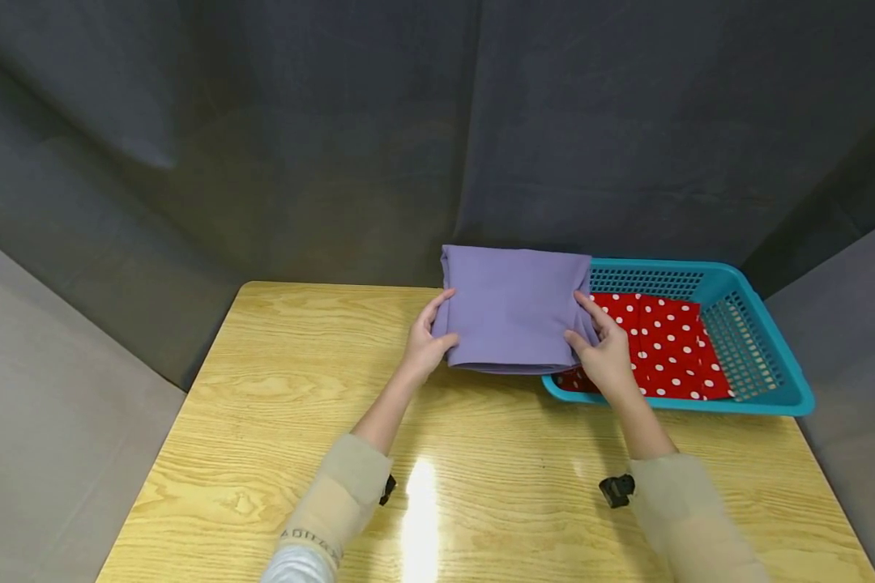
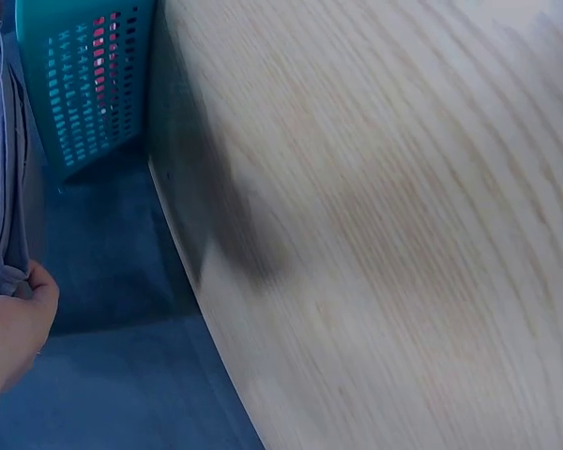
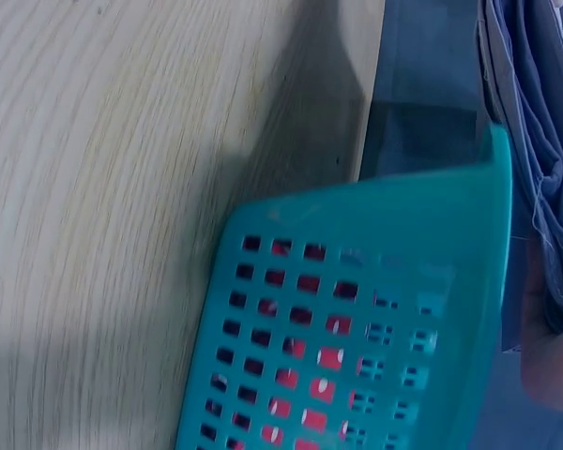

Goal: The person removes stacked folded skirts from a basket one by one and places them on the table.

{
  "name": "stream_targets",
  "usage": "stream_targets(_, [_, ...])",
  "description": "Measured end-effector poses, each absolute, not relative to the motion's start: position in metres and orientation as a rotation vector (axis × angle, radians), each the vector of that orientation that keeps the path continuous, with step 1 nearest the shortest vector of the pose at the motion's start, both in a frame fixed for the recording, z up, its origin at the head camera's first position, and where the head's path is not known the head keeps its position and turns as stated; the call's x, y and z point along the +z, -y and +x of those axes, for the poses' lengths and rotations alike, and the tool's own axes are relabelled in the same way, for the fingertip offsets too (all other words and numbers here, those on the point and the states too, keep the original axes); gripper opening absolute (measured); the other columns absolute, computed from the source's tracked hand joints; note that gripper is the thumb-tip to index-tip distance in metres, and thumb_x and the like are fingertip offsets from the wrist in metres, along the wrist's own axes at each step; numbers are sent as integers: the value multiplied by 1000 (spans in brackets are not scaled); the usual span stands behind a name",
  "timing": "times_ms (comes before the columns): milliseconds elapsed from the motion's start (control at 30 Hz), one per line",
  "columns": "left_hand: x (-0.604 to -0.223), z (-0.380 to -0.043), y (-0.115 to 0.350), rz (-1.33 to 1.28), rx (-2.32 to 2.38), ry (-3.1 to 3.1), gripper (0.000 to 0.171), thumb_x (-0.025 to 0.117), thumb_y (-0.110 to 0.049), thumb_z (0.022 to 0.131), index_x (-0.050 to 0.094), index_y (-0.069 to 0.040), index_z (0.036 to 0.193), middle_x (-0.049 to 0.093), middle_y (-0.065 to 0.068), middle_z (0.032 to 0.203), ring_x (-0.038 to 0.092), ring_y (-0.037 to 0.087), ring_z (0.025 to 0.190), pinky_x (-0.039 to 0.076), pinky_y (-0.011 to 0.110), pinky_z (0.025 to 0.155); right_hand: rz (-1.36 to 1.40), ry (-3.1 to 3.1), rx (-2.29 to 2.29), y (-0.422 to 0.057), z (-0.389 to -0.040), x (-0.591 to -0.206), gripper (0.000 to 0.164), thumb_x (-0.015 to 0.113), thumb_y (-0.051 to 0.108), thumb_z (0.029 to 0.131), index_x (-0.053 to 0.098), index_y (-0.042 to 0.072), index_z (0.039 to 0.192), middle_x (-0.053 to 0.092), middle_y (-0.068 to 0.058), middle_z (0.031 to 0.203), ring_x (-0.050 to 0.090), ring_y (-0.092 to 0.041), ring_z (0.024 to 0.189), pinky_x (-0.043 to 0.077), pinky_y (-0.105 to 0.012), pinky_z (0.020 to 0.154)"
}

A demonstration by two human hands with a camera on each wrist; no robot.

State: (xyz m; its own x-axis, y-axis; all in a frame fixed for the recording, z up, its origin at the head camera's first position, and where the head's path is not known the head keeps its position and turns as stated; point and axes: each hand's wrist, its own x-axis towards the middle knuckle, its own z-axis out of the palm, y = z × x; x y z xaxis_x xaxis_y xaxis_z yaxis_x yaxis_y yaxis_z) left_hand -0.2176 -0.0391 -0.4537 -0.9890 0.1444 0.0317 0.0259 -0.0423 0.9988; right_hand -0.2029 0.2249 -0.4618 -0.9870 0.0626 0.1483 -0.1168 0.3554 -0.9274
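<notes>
Both hands carry a folded purple cloth above the table, its right part overlapping the basket's left end in the head view. My left hand grips the cloth's left edge, thumb on top. On the opposite edge, my right hand pinches it the same way. Several stacked layers of the cloth show in the left wrist view, above the thumb of the left hand. The right wrist view has the right hand at the lower edge of the layers. A turquoise basket holds a red cloth with white dots.
The basket stands at the right of the wooden table, near its back edge. A dark grey curtain hangs behind the table. Pale panels flank the sides. Small black wrist devices sit by the sleeves.
</notes>
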Motion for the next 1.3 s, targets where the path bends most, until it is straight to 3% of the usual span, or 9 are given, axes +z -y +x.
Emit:
stream_targets(167, [-456,-218,49,187,2231,-2093,74,50,19,70,41,-11,137,31,7,146,30,23,131,31,36,104,80,2434,1715,-215,-204,-463,61,58,-2,85,39,18,140,36,-7,143,28,-24,133,28,-45,103])
stream_targets(400, [-458,-218,60,179,2274,-2085,75,48,21,68,40,-7,137,37,12,141,41,27,121,36,38,100,93,2427,1701,-201,-208,-467,60,58,-2,85,41,16,139,36,-6,143,27,-22,134,31,-44,102])
stream_targets(767, [-470,-222,79,161,2294,-2107,76,49,22,67,41,-7,136,38,13,141,41,28,122,37,38,100,149,2357,1753,-181,-211,-473,57,58,-4,84,43,12,137,40,-6,141,27,-18,134,27,-40,105])
stream_targets(1033, [-492,-230,91,128,2301,-2135,77,49,22,68,46,-19,133,45,7,133,46,23,116,41,38,95,166,2369,1746,-167,-212,-474,56,57,-7,84,43,8,137,38,-9,142,25,-21,135,25,-42,106])
stream_targets(1300, [-490,-227,102,110,2281,-2131,76,48,22,68,45,-15,134,45,11,134,45,25,117,40,39,97,188,2354,1773,-148,-200,-453,53,53,-13,82,40,-6,134,37,-21,139,25,-33,133,24,-47,105])
